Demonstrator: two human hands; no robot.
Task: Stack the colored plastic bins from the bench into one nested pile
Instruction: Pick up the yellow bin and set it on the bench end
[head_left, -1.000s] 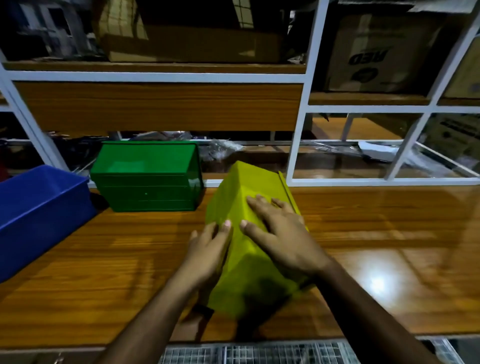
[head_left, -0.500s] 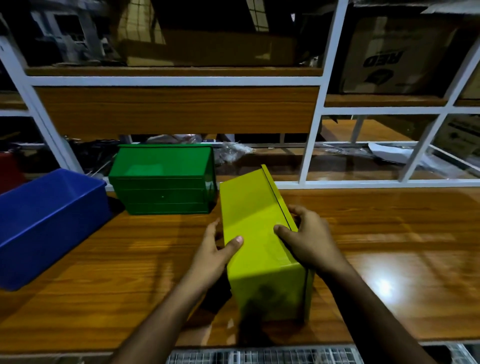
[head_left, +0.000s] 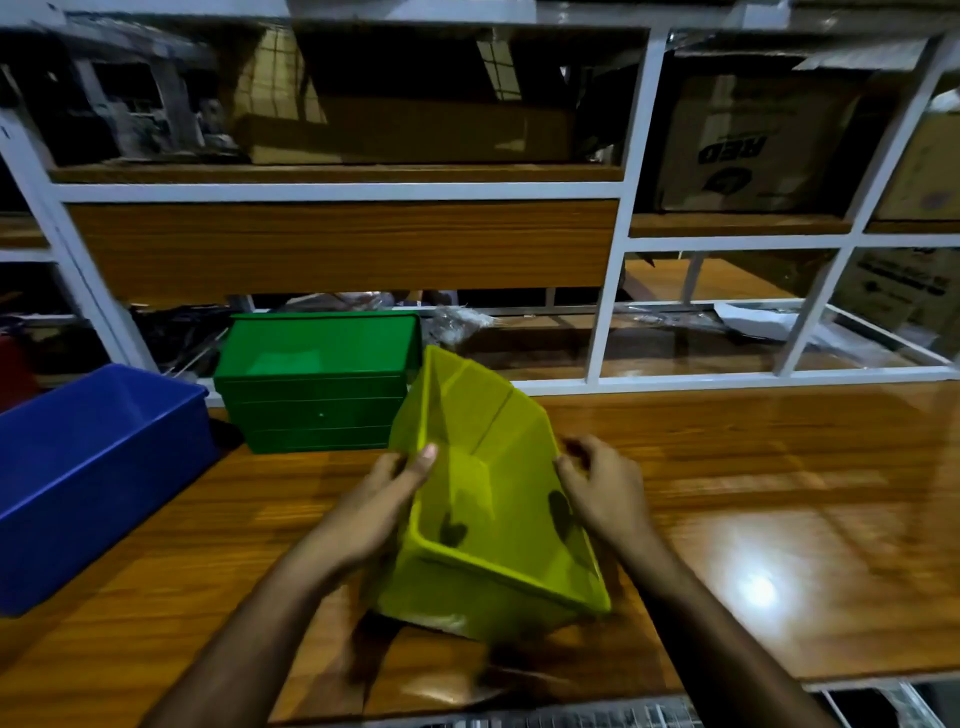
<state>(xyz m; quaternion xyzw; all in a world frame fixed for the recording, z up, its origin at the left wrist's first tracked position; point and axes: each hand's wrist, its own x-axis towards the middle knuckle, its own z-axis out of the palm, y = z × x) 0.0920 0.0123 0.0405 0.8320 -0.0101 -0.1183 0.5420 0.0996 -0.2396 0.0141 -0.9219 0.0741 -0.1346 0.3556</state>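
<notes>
A yellow-green plastic bin is held over the middle of the wooden bench, its open side turned up towards me and tilted. My left hand grips its left wall, thumb over the rim. My right hand grips its right wall. A green bin stands upright just behind and to the left, at the back of the bench. At the left edge of the bench a blue bin rests with its opening upward.
A white metal shelf frame rises along the back of the bench, with a wooden panel and cardboard boxes on upper shelves. Plastic wrapping and papers lie behind the frame. A wire grid runs below the bench's front edge.
The yellow-green bin was upside down under my palms; both hands have turned it over, and its opening now faces up. My hands shifted from its top to its side walls.
</notes>
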